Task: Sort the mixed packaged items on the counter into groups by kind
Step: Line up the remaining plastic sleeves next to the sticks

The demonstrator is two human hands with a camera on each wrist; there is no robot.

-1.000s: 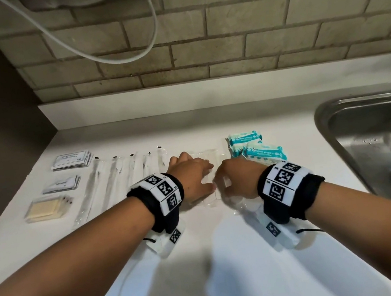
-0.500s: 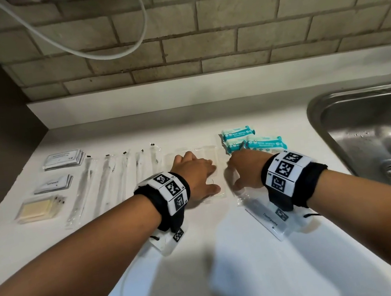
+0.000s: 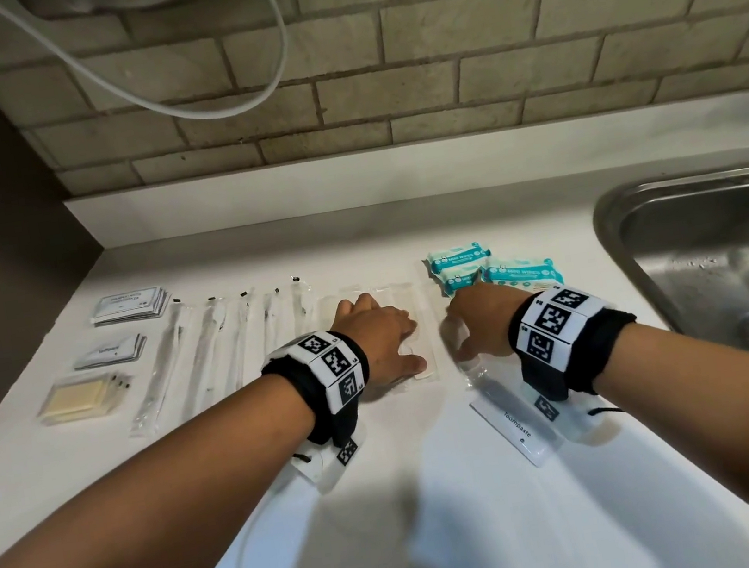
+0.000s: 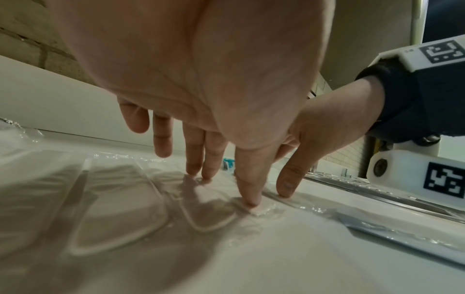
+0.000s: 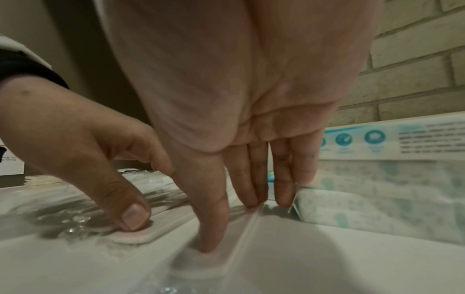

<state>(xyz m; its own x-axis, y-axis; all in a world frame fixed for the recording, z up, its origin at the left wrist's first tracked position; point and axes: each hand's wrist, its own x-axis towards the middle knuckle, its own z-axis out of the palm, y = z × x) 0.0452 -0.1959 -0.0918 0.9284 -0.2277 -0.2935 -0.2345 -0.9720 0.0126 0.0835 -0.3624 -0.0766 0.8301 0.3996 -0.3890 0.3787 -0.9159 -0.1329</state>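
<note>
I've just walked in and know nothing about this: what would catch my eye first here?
Two hands, the left hand and right hand, press flat on clear packets mid-counter. Teal wipe packs sit just beyond the right hand, near the steel sink. At far left lie tidy stacks of sachets.

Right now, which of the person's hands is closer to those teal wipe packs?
The right hand. Its fingertips lie at the edge of the teal wipe packs, by the sink side. The left hand rests farther away, on clear flat packets to their left.
</note>
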